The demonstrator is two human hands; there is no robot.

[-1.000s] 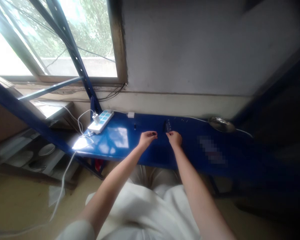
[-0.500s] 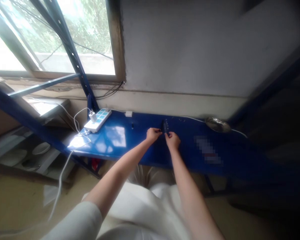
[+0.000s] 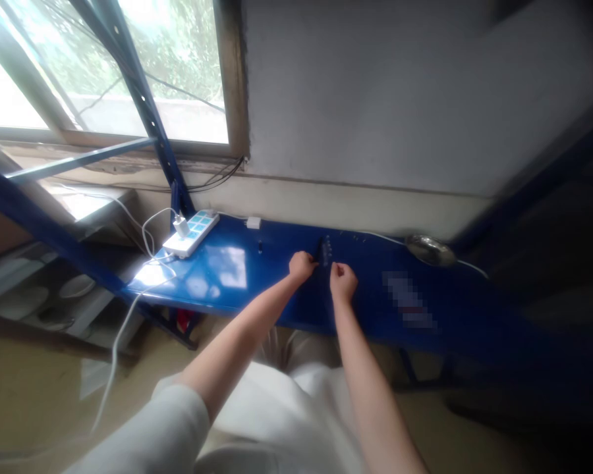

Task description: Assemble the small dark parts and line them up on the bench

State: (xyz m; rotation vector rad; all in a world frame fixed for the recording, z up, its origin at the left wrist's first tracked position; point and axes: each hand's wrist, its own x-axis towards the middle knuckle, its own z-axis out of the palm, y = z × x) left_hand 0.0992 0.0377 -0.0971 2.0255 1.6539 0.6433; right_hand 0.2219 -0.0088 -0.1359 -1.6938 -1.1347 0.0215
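My left hand (image 3: 302, 264) is closed over the blue tabletop (image 3: 277, 289), with its fingertips pressed together near the lower end of a thin dark piece (image 3: 319, 247). What those fingers hold is too small to make out. Just right of the dark piece lies a clear strip with a row of small bumps (image 3: 327, 251). My right hand (image 3: 344, 283) is close to the strip's near end, thumb and fingers pinched and apart from it. Anything inside that pinch is hidden.
A white power strip (image 3: 192, 235) with a plugged-in charger lies at the left. Behind stand a white adapter (image 3: 254, 223) and a small dark piece (image 3: 260, 247). A shiny metal dish (image 3: 429, 250) sits back right, beside tiny pieces (image 3: 360, 237). Blue rack posts (image 3: 148, 112) border the table.
My right hand has drawn back slightly from the clear strip, its fingers curled closer together. My left fingertips have turned slightly downward. The view has shifted a little.
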